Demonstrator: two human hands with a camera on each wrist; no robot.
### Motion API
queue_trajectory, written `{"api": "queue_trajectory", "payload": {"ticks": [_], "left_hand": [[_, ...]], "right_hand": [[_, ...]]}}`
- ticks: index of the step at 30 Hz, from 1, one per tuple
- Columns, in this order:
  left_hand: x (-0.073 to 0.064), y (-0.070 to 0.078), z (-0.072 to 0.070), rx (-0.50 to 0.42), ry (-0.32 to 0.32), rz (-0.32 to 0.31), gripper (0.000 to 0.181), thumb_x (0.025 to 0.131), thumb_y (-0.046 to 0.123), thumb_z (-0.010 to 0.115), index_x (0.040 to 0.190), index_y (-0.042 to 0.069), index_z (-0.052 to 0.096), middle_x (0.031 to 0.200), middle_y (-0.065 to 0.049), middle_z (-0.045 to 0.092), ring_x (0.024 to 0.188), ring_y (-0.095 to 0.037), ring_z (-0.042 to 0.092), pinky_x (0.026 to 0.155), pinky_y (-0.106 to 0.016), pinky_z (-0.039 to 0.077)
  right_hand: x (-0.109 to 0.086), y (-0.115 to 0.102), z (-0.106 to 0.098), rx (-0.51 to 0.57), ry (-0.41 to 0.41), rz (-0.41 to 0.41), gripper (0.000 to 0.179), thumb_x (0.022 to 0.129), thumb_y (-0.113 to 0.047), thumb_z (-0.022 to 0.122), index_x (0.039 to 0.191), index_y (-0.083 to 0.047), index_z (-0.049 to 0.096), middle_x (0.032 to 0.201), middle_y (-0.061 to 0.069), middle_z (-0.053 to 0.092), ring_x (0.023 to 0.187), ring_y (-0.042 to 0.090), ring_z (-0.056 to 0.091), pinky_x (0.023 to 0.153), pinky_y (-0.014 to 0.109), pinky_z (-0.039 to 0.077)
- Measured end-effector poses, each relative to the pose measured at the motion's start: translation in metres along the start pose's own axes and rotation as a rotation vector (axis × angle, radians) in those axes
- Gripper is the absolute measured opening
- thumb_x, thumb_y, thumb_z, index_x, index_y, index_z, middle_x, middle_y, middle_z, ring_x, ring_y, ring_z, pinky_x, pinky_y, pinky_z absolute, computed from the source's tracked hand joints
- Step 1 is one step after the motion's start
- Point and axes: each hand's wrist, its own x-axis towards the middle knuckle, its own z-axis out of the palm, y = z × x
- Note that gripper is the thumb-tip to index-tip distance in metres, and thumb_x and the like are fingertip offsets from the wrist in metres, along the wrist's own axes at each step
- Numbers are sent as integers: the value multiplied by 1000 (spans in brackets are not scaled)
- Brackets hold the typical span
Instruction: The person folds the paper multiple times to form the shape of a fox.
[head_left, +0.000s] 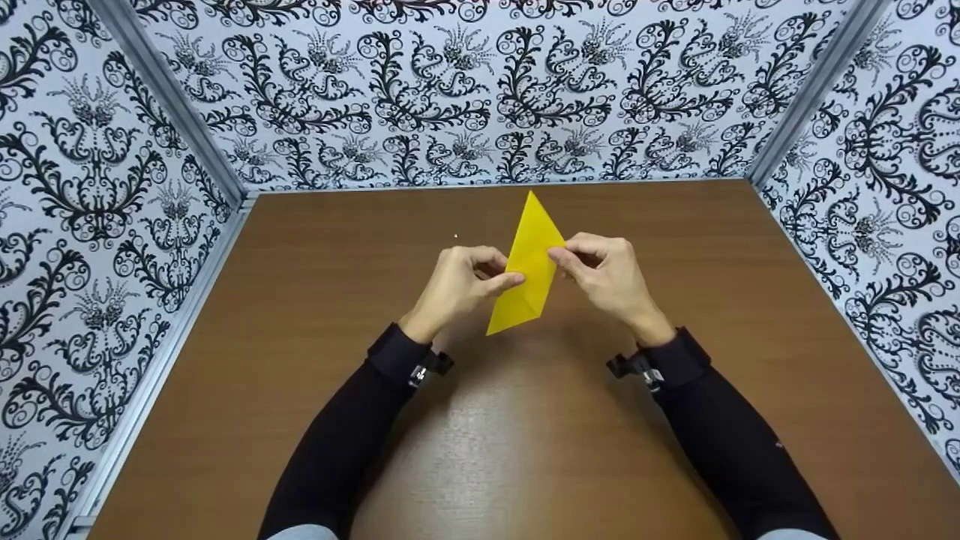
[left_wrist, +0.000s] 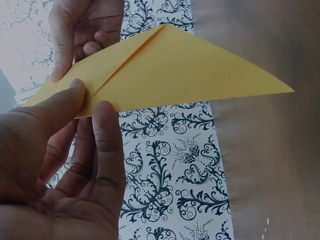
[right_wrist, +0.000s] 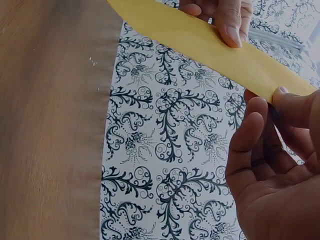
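Observation:
Both hands hold a folded sheet of yellow paper (head_left: 531, 251) up above the brown table, tilted, with one sharp corner pointing away and another toward the near side. My left hand (head_left: 457, 281) pinches its left edge between thumb and fingers. On the opposite edge, a little farther up, my right hand (head_left: 609, 274) pinches it the same way. In the left wrist view a slanting fold line crosses the yellow paper (left_wrist: 175, 70), with a flap lying over one side. The right wrist view shows the paper (right_wrist: 195, 40) from a smoother side, with both thumbs pressing on it.
A brown wooden table (head_left: 480, 450) lies under the hands. White panels with black floral scrolls (head_left: 465, 90) stand at the back and both sides, joined by grey metal posts (head_left: 817, 82). A tiny white speck (head_left: 455, 235) lies on the table left of the paper.

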Motion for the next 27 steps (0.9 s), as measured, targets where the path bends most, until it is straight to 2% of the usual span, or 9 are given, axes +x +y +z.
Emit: {"api": "queue_trajectory", "payload": {"ticks": [3, 6, 11, 14, 19, 23, 27], "left_hand": [[0, -1, 0, -40, 5, 0, 20, 100, 29, 95, 101, 9, 90, 94, -8, 86, 77, -13, 76, 73, -21, 64], [0, -1, 0, -77, 19, -3, 19, 99, 28, 95, 100, 9, 90, 91, -8, 86, 75, -15, 76, 71, -22, 65], [1, 1, -2, -110, 49, -22, 19, 99, 28, 96, 98, 10, 90, 90, -6, 86, 73, -16, 73, 70, -22, 62], [2, 2, -3, -113, 53, -30, 18, 99, 27, 97, 99, 10, 90, 91, -6, 86, 73, -12, 70, 70, -21, 59], [2, 2, -3, -136, 58, -38, 18, 99, 27, 97, 99, 10, 91, 91, -6, 86, 73, -11, 68, 70, -21, 57], [2, 2, -4, -167, 77, -41, 16, 99, 27, 97, 99, 11, 91, 91, -5, 86, 73, -14, 68, 70, -22, 56], [1, 3, -4, -198, 57, -35, 15, 101, 26, 96, 101, 12, 91, 92, -5, 87, 74, -18, 70, 70, -22, 56]], "right_hand": [[0, 0, 0, -9, 1, -5, 15, 109, -13, 84, 97, -7, 91, 83, 22, 73, 69, 13, 62, 64, 18, 49], [1, 0, 0, -8, -14, 0, 15, 109, -15, 84, 96, -9, 91, 82, 12, 74, 69, 13, 62, 63, 19, 49], [0, 1, 2, -11, -53, 12, 12, 108, -15, 85, 99, -11, 92, 80, 8, 73, 70, 14, 61, 64, 20, 48], [0, 3, 3, -34, -65, 5, 11, 108, -14, 85, 100, -11, 93, 80, 5, 73, 69, 17, 60, 64, 19, 48], [-1, 5, 3, -40, -78, 8, 11, 108, -15, 86, 100, -12, 93, 80, 8, 73, 68, 21, 59, 63, 19, 45], [-2, 7, 5, -40, -107, 24, 10, 108, -17, 86, 104, -13, 94, 81, 7, 73, 68, 13, 56, 63, 19, 43], [-3, 7, 6, -54, -104, 14, 11, 108, -16, 86, 103, -11, 94, 80, 13, 73, 67, 10, 54, 63, 18, 40]]}}
